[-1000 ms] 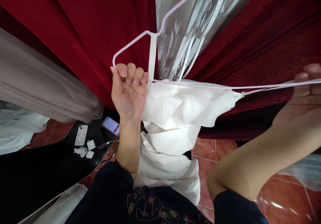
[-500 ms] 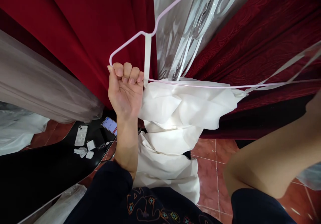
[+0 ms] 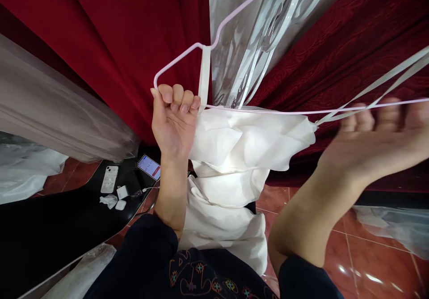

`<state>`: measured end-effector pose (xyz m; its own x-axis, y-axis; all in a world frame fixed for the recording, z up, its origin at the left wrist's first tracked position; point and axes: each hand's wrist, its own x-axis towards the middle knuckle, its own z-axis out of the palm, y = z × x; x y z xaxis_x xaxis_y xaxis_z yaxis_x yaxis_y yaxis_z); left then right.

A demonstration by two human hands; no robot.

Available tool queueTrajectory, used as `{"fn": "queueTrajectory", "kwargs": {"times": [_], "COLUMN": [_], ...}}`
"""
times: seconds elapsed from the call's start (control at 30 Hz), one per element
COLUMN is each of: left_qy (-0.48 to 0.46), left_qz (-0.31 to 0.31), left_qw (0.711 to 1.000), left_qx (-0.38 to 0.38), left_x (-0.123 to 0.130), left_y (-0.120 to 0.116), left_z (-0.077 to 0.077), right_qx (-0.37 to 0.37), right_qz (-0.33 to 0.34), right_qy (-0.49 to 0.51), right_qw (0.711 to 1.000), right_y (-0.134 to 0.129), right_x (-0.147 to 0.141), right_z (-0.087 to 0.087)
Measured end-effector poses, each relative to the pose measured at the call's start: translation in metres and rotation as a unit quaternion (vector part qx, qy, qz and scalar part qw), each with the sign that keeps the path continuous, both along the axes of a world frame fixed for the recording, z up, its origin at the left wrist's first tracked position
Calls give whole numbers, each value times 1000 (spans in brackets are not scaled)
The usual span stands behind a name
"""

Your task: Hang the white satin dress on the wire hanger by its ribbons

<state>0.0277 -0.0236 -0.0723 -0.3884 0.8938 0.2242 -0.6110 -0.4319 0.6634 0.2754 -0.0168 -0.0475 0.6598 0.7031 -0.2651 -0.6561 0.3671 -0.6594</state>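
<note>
A pale pink hanger reaches across the upper view. My left hand is closed around its left end, fingers curled and palm up. A white strap loops over the hanger beside that hand. The white ruffled garment hangs below the hanger's lower bar. My right hand is at the right, blurred, its fingers behind the bar and near the thin white straps stretched toward the right edge. Whether those fingers grip anything is unclear.
Red curtains and grey sheer fabric hang around. A black table at the lower left bears a lit phone, a second phone and a white charger. Red floor tiles show below.
My right hand has come into view at the right, by the hanger's lower bar. My left hand and the hanger's left end appear slightly farther right.
</note>
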Motion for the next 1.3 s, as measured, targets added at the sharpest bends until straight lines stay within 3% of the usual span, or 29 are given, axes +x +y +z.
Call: {"fn": "queueTrajectory", "kwargs": {"times": [0.07,0.13,0.23,0.47,0.6,0.73,0.8,0.9,0.97,1.03,1.1,1.2,1.23,1.3], "left_qy": [11,10,3,90,232,434,471,392,296,246,223,229,240,247], "left_qz": [8,9,-6,-9,-1,-11,-3,-5,-78,-103,-37,142,168,142], "left_qw": [1000,1000,1000,996,973,900,881,920,951,963,974,963,956,958], "left_qx": [-14,-12,-1,-3,-13,-47,-51,-11,41,39,21,-10,-31,-33], "left_x": [1,1,2,3,5,-1,-8,-21,-30,-39,-45,-42,-37,-23], "left_y": [-1,-1,-1,-5,-22,-42,-45,-40,-32,-25,-20,-14,-13,-13], "left_z": [2,3,0,-14,-12,8,24,50,64,70,64,37,27,13], "right_qx": [45,93,157,200,213,222,217,206,202,203,209,218,217,213], "right_qz": [31,62,42,107,156,142,136,151,170,175,166,162,167,179], "right_qy": [-58,-48,-45,-97,-79,-92,-101,-98,-85,-82,-96,-117,-118,-109], "right_qw": [997,993,986,969,961,960,961,962,961,960,959,955,955,954], "right_y": [3,7,10,8,11,13,14,14,14,12,11,8,8,8], "right_x": [-1,-2,-2,5,1,2,3,5,7,9,10,12,12,12], "right_z": [-9,-15,-18,-31,-40,-41,-41,-41,-41,-40,-40,-39,-39,-39]}}
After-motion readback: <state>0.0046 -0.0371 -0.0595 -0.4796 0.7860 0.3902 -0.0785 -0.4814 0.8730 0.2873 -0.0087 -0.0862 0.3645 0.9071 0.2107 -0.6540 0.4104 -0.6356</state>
